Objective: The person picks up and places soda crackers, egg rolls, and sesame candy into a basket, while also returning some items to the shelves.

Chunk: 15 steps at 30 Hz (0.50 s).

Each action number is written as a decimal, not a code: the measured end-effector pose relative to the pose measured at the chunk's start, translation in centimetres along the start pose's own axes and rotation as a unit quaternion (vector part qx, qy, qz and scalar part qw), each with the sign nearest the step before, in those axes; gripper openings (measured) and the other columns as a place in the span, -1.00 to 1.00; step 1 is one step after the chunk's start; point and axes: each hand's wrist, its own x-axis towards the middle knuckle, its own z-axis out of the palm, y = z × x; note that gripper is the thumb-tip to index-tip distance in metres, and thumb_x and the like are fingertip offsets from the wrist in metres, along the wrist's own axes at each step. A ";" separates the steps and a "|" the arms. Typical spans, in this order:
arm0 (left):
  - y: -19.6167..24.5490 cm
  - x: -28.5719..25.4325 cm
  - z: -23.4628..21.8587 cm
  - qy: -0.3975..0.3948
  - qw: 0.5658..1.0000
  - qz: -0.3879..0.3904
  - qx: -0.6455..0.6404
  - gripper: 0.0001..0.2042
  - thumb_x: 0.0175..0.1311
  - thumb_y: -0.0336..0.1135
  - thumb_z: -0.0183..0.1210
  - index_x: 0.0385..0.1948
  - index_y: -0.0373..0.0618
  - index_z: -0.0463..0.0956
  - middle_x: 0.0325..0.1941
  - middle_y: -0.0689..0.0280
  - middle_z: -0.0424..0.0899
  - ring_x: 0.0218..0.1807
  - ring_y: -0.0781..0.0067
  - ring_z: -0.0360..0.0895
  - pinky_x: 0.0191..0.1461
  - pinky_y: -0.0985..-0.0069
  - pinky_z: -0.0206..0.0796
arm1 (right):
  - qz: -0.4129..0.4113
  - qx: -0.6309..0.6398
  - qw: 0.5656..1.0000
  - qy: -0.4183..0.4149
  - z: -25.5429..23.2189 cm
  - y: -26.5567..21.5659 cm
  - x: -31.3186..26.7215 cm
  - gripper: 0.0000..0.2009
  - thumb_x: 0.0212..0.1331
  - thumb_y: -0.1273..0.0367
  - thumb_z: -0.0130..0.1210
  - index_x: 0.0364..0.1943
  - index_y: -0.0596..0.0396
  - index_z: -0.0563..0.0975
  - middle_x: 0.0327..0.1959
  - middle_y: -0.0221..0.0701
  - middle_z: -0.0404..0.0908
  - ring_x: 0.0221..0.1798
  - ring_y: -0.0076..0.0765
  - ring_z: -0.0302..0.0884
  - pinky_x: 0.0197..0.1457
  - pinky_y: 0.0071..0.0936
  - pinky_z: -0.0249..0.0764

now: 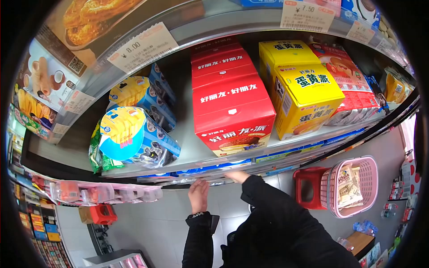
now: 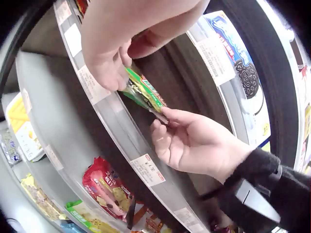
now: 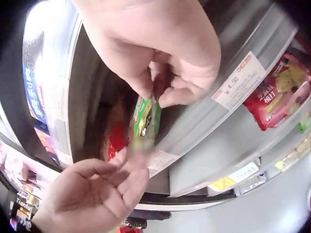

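A small green-and-yellow packet (image 2: pixel 146 90) (image 3: pixel 146 119) spans the space between both hands, in front of a dark lower shelf. My left hand (image 1: pixel 199 196) (image 2: pixel 136 41) (image 3: pixel 95 194) pinches one end, palm up with its fingers partly bent in the right wrist view. At the other end, my right hand (image 1: pixel 237 176) (image 2: pixel 199 143) (image 3: pixel 160 53) grips between thumb and curled fingers. In the head view both hands are just beyond the upper shelf's front edge, and the packet cannot be seen there.
Red boxes (image 1: pixel 232 96), yellow boxes (image 1: pixel 304 89) and blue-lidded cups (image 1: pixel 127 134) stand on the upper shelf. Price-tagged rails (image 2: pixel 148 170) (image 3: pixel 238 80) border the lower shelves. A pink basket (image 1: pixel 375 178) with packets is beside a red stool (image 1: pixel 307 190) at right.
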 end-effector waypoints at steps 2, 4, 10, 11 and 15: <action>-0.3 0.0 -0.6 0.033 0.999 -0.010 -0.031 -0.71 0.11 -0.42 -0.10 -0.13 -0.33 0.22 -0.08 0.07 0.36 0.01 0.21 0.31 0.08 0.35 0.14 | 0.074 0.143 0.987 -0.029 -1.5 0.1 -0.6 -0.70 -0.02 0.43 -0.01 -0.14 0.15 0.35 -0.24 -0.37 0.41 -0.29 -0.52 0.36 -0.32 -0.56 0.39; -0.9 0.1 -1.1 -0.019 0.982 -0.102 -0.157 -0.72 0.13 -0.36 -0.09 -0.15 -0.32 0.24 -0.14 0.06 0.38 -0.03 0.19 0.34 0.03 0.33 0.20 | 0.072 0.156 0.985 -0.032 -3.0 -2.2 -3.6 -0.77 0.01 0.39 -0.02 -0.23 0.17 0.40 -0.36 -0.45 0.44 -0.35 -0.57 0.36 -0.31 -0.63 0.34; -2.7 -1.0 0.3 -0.146 0.975 -0.127 -0.114 -0.67 0.22 -0.23 -0.16 -0.06 -0.23 0.20 -0.03 0.09 0.35 0.00 0.22 0.32 0.03 0.33 0.18 | 0.111 0.248 0.960 -0.071 -8.1 -3.2 -9.7 -0.92 0.00 0.41 0.00 -0.42 0.06 0.41 -0.55 -0.64 0.34 -0.51 -0.78 0.20 -0.49 -0.80 0.13; -2.8 -1.4 0.8 -0.153 0.973 -0.132 -0.112 -0.67 0.22 -0.23 -0.16 -0.06 -0.23 0.20 -0.03 0.09 0.35 0.00 0.22 0.32 0.03 0.33 0.18 | 0.091 0.259 0.957 -0.095 -8.7 -3.2 -10.9 -0.96 0.00 0.42 0.00 -0.47 0.03 0.39 -0.58 -0.68 0.30 -0.55 -0.81 0.15 -0.53 -0.81 0.07; -3.2 -4.2 4.2 -0.315 0.920 -0.212 -0.094 -0.65 0.23 -0.30 -0.17 0.03 -0.22 0.13 0.02 0.15 0.33 0.05 0.31 0.30 0.03 0.36 0.19 | 0.108 0.237 0.950 -0.171 -11.8 -1.3 -15.9 -0.95 0.01 0.42 -0.03 -0.43 0.03 0.42 -0.53 -0.68 0.34 -0.52 -0.83 0.17 -0.50 -0.83 0.10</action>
